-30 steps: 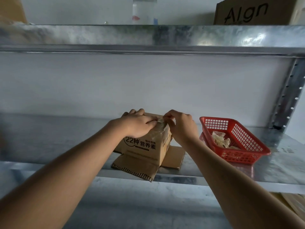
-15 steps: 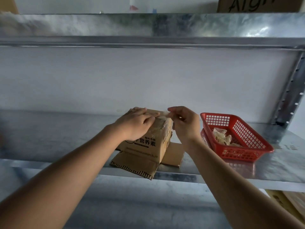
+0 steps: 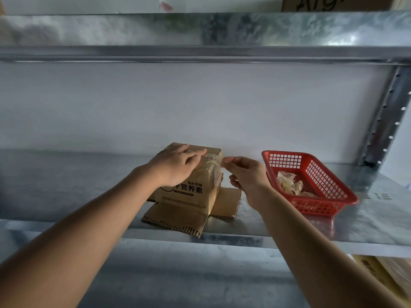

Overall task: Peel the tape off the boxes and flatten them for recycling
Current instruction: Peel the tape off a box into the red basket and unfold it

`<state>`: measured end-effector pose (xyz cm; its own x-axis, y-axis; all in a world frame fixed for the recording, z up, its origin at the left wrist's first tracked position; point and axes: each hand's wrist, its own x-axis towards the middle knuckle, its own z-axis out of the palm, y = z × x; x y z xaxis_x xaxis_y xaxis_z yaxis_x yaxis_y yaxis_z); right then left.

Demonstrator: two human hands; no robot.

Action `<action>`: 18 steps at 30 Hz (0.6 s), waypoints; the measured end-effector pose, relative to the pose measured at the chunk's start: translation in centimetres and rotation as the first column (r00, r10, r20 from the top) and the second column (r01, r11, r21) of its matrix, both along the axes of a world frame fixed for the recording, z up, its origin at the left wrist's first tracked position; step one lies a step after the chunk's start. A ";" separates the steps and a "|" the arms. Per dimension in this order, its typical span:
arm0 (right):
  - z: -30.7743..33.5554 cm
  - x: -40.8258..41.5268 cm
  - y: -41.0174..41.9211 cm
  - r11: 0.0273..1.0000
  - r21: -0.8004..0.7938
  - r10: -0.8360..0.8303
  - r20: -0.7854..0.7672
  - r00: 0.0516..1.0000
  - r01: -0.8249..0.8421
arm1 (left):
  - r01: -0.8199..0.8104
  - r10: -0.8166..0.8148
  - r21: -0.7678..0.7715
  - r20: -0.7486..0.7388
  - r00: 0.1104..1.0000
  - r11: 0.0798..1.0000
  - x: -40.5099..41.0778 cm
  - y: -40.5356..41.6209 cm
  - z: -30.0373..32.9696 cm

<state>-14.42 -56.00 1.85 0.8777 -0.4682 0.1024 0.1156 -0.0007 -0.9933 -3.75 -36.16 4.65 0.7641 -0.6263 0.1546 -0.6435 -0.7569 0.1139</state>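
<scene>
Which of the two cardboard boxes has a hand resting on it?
The small printed box on the lower shelf, under the left hand. The other box sits untouched on the shelf above.

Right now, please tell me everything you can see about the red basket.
The red basket is a shallow, rectangular tray that looks like plastic, with lattice walls and a flared rim. It sits upright on the metal shelf, to the right of the cardboard box. Inside it lie crumpled tape pieces. Neither hand touches it.

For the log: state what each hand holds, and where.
Left hand presses the cardboard box top. Right hand pinches at the clear tape; contact unclear.
</scene>
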 end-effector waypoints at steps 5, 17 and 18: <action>-0.5 -0.1 0.2 0.924 -0.371 -0.096 0.007 0.995 0.091 | -0.001 0.001 -0.013 -0.002 1.000 1.000 0.0 0.1 0.0; 0.7 -1.3 1.5 0.944 -0.325 0.054 -0.008 0.998 -0.054 | -0.025 0.025 -0.018 -0.038 0.999 1.000 -0.5 -0.2 0.4; 0.7 -1.3 1.5 0.910 -0.414 0.009 -0.004 1.000 -0.009 | -0.025 0.025 -0.018 -0.039 0.999 1.000 -0.6 -0.2 0.4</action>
